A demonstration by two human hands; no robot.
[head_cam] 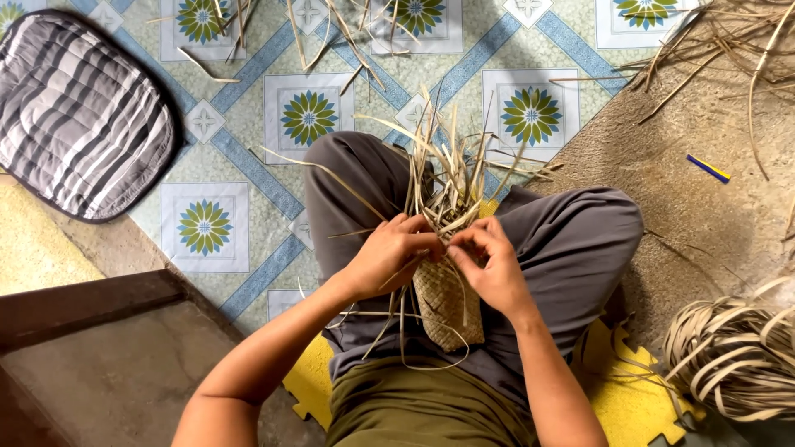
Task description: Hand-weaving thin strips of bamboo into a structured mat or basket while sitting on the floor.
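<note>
Left hand [396, 252]: fingers curled shut, pinching strips at the top left edge of the woven piece [447, 305].
Woven piece: small half-made basket thing resting on the lap between the knees, loose strips [447, 165] sticking up out of its top.
Right hand [489, 265]: closed too, pinching a strip at the piece's top right edge, nearly touching the other hand.
Cushion [79, 112]: striped grey one, far up-left of the piece on the tiled floor.
Foam mat [633, 397]: yellow, under the legs, below-right of the piece.
Coil of strips [733, 356]: well right of the piece.
Risk: I'd guess a dry strip snaps or slips out if it's pulled too hard, loosening the weave.
</note>
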